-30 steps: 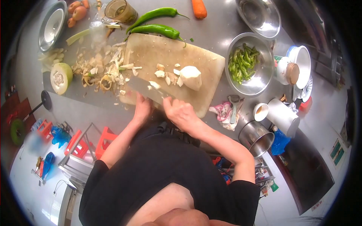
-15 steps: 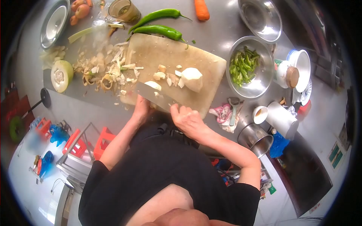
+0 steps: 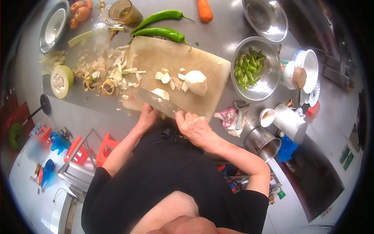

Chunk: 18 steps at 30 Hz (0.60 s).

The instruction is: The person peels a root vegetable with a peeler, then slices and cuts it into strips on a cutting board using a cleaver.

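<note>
My right hand (image 3: pixel 194 126) is closed around the handle of a cleaver (image 3: pixel 157 102), whose broad blade slants up to the left over the near edge of a cutting board (image 3: pixel 212 64). Close by the blade is my left hand (image 3: pixel 148 117); its fingers are bent and partly hidden, and what they grip is hard to see. A white slice (image 3: pixel 160 93) lies just beyond the blade. Farther up the board sit a peeled white vegetable chunk (image 3: pixel 195 82) and several smaller pale pieces (image 3: pixel 165 78).
Peelings (image 3: pixel 113 74) and a cut pale-green vegetable (image 3: pixel 61 81) lie left of the board. Two green peppers (image 3: pixel 161 32), a glass (image 3: pixel 125 12) and a carrot (image 3: pixel 204 11) are behind it. At right stands a metal bowl (image 3: pixel 270 80) of cut green pepper, near a peeler (image 3: pixel 239 117).
The view has shifted slightly. The white slice beyond the blade shows more fully and sits a little nearer. Both hands and the cleaver have barely moved.
</note>
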Tool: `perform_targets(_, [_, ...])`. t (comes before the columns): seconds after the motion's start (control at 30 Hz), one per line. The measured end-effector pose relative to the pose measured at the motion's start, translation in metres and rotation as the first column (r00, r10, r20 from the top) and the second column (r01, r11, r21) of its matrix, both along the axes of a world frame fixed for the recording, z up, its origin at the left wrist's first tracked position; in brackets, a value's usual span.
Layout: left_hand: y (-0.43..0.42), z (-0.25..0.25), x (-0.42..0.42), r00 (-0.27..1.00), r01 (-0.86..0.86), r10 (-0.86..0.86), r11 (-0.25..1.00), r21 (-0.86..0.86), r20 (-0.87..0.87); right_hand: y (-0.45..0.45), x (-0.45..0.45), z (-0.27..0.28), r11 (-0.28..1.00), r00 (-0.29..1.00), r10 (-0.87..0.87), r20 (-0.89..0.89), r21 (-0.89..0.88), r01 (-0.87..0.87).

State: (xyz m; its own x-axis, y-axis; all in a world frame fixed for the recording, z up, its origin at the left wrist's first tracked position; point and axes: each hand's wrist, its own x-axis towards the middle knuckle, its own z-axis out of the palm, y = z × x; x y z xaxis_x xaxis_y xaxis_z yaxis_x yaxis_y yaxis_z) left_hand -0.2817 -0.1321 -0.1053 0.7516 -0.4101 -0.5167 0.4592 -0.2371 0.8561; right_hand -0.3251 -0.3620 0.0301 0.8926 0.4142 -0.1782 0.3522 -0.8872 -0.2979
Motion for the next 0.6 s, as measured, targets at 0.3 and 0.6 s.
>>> perform_targets(0.3, [-0.003,0.018,0.003,0.997,0.074,-0.078,0.989,0.125,0.027,0.02,0.041,-0.043,0.966,0.988,-0.136,-0.076,0.212,0.149])
perform_targets(0.6, [-0.008,0.05,0.003,0.944,0.289,-0.326,0.884,0.368,0.042,-0.034,-0.021,-0.006,0.964,0.948,-0.168,-0.27,0.157,0.216])
